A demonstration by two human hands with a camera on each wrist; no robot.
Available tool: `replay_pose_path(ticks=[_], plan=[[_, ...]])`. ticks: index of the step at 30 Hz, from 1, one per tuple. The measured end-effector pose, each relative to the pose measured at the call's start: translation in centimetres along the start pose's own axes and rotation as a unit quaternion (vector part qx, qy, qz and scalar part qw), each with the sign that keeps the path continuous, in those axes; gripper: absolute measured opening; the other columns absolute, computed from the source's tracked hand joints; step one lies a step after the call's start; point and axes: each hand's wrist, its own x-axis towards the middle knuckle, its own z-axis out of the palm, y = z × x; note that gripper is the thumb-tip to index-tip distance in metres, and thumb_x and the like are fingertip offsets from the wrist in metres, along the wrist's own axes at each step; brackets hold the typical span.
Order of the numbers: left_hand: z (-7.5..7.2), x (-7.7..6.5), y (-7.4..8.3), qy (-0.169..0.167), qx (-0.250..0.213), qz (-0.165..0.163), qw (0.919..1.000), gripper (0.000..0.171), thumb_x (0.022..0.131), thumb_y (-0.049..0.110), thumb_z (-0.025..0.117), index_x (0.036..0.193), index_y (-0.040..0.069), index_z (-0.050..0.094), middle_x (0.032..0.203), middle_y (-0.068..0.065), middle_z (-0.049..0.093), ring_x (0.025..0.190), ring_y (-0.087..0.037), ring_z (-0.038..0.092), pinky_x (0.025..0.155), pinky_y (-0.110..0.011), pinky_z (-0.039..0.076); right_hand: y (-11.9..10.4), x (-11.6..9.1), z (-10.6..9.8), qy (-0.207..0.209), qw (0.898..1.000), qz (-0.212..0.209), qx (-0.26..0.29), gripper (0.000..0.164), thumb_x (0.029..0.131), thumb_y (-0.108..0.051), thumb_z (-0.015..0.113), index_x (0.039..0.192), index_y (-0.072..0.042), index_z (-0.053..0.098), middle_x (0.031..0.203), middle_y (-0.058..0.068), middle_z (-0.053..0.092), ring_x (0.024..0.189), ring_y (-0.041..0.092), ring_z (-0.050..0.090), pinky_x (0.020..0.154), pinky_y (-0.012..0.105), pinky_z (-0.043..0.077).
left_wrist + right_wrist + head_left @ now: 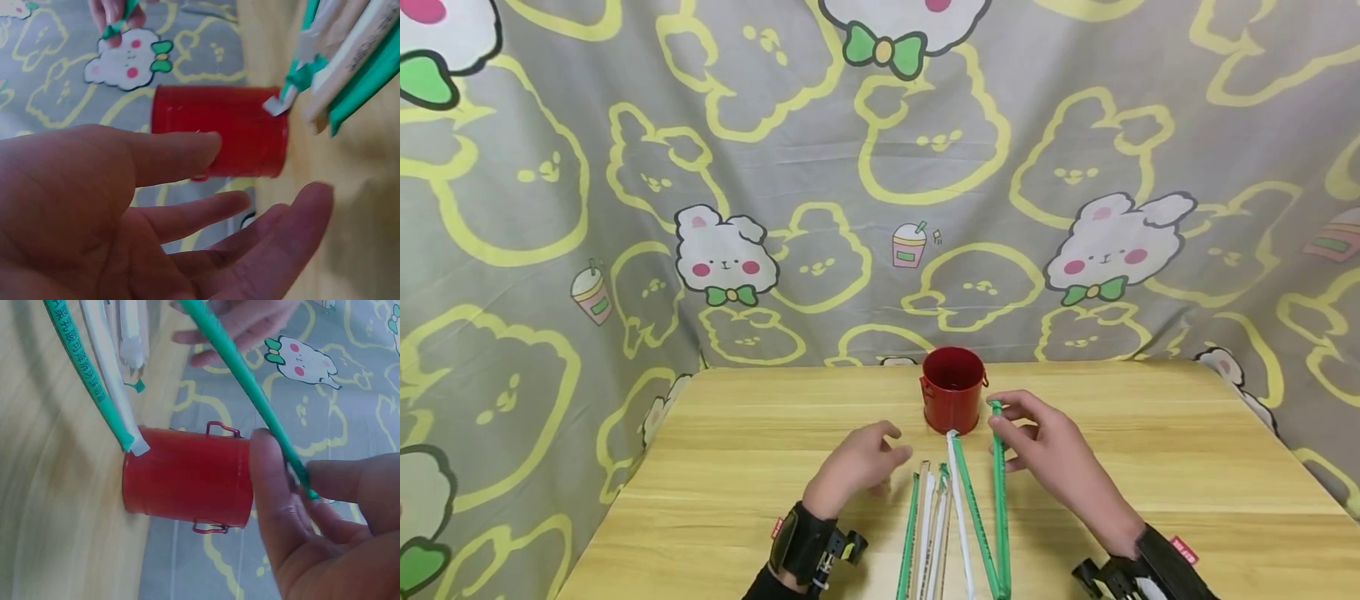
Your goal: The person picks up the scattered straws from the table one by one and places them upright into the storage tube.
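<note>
My right hand (pixel 1036 437) pinches a green wrapped straw (pixel 1001 500) near its top end, between thumb and fingers. In the right wrist view that straw (pixel 247 381) slants up from the fingertips. My left hand (pixel 861 461) hovers over the table with its fingers apart, holding nothing. Between the hands lies a spread of wrapped straws: a green one (pixel 976 508) and a white one (pixel 958 500) lean apart from the rest, their ends near the bucket. Several more white, brown and green straws (pixel 928 525) lie closer to the left hand.
A small red metal bucket (pixel 953 404) with side loops stands upright toward the back of the wooden table (pixel 760 425). Behind and beside the table hangs a grey cloth (pixel 820 158) printed with yellow outlines and white rabbits.
</note>
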Motion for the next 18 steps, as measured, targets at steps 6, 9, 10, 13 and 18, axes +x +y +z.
replay_pose_path(ticks=[6,9,10,13,18], plan=[[1.7,-0.5,-0.2,-0.024,0.021,-0.033,0.9989,0.045,0.102,0.027,0.075,0.135,-0.002,0.063,0.077,-0.013,0.069,0.059,-0.030,0.068,0.060,-0.037,0.051,-0.1,0.7,0.0,-0.009,1.000,0.016,0.006,0.045,0.107,-0.020,0.069,0.146,-0.003,0.056,0.117,0.019,0.064,0.094,0.026,0.074,0.068,0.039,0.064],[2.3,-0.6,-0.1,-0.031,0.020,-0.045,0.9983,0.040,0.098,0.023,0.080,0.128,-0.001,0.066,0.073,-0.013,0.068,0.055,-0.027,0.066,0.055,-0.036,0.051,-0.7,1.2,-0.5,0.018,1.000,-0.016,0.011,0.046,0.108,-0.021,0.068,0.147,-0.002,0.056,0.119,0.020,0.064,0.093,0.025,0.074,0.069,0.039,0.064],[2.5,-0.7,0.0,-0.035,0.014,-0.050,0.9981,0.038,0.096,0.020,0.082,0.124,-0.001,0.066,0.073,-0.014,0.067,0.053,-0.026,0.066,0.054,-0.036,0.051,-1.0,1.3,-0.7,0.030,0.999,-0.033,0.012,0.045,0.108,-0.022,0.068,0.147,-0.003,0.056,0.119,0.020,0.064,0.091,0.024,0.074,0.070,0.039,0.064],[3.0,-0.8,0.1,-0.043,0.005,-0.064,0.9970,0.031,0.091,0.012,0.086,0.110,0.000,0.064,0.073,-0.016,0.067,0.051,-0.025,0.064,0.052,-0.033,0.049,-1.9,1.6,-1.1,0.067,0.994,-0.085,0.013,0.044,0.108,-0.022,0.068,0.147,-0.005,0.057,0.118,0.019,0.064,0.087,0.019,0.074,0.070,0.036,0.064],[3.6,-0.8,-0.1,-0.050,-0.004,-0.063,0.9967,0.030,0.088,0.001,0.086,0.097,0.003,0.057,0.072,-0.017,0.065,0.045,-0.020,0.059,0.047,-0.030,0.046,-2.9,2.1,-1.2,0.121,0.980,-0.157,0.009,0.038,0.108,-0.020,0.067,0.143,-0.007,0.060,0.113,0.015,0.064,0.090,0.013,0.074,0.072,0.032,0.063]])
